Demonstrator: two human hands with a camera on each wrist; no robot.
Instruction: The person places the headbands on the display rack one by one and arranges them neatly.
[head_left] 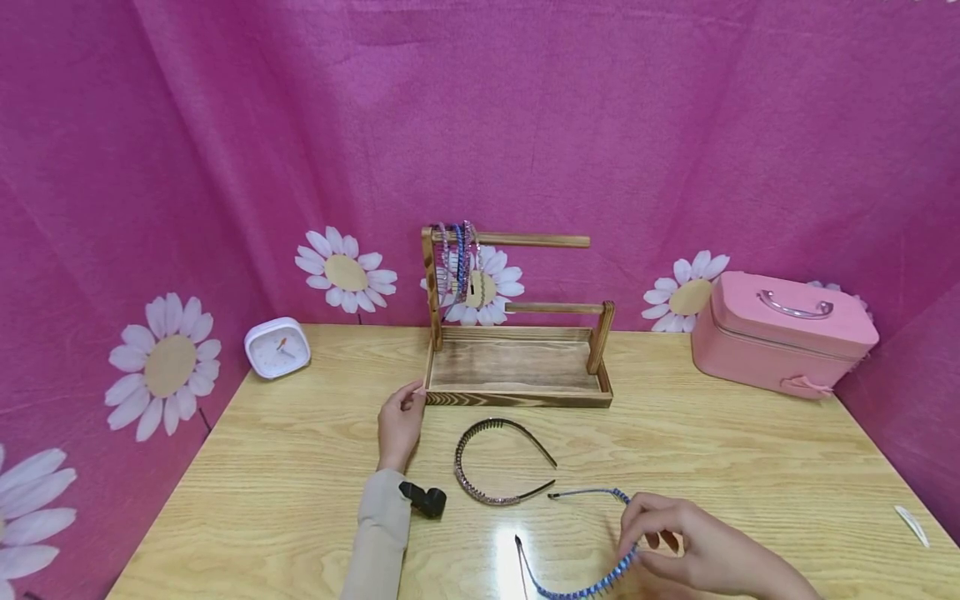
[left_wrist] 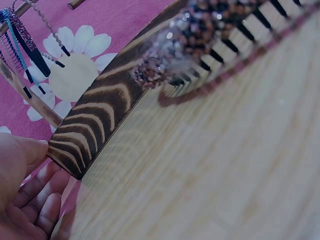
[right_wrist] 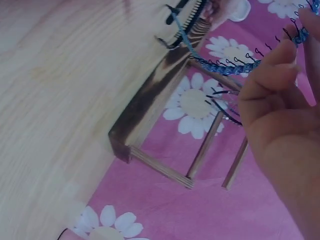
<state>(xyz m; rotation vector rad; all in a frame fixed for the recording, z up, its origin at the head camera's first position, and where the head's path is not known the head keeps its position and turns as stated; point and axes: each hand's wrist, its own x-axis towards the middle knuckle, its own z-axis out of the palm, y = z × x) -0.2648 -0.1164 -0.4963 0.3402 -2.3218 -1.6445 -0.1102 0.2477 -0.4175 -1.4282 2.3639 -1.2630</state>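
Observation:
Between the thumb and fingers of my right hand [head_left: 693,542] is a blue beaded headband [head_left: 588,590], pinched along its curve and its two ends pointing left. My left hand [head_left: 400,425] touches the left front corner of a wooden rack [head_left: 517,399], its fingers loosely bent in the left wrist view. On the table in front of the rack lies a dark toothed headband [head_left: 459,467] with pinkish sparkling beads. Several beaded headbands [head_left: 461,262], in pink, blue and purple, hang from the left part of the rack's upper bar [head_left: 536,241].
A white clock [head_left: 277,348] stands at the back left of the wooden table [head_left: 247,492]. At the back right is a pink case [head_left: 780,333] with a metal handle. Near the right edge lies a small white hair clip [head_left: 912,526]. Flowered magenta cloth [head_left: 525,117] surrounds the table.

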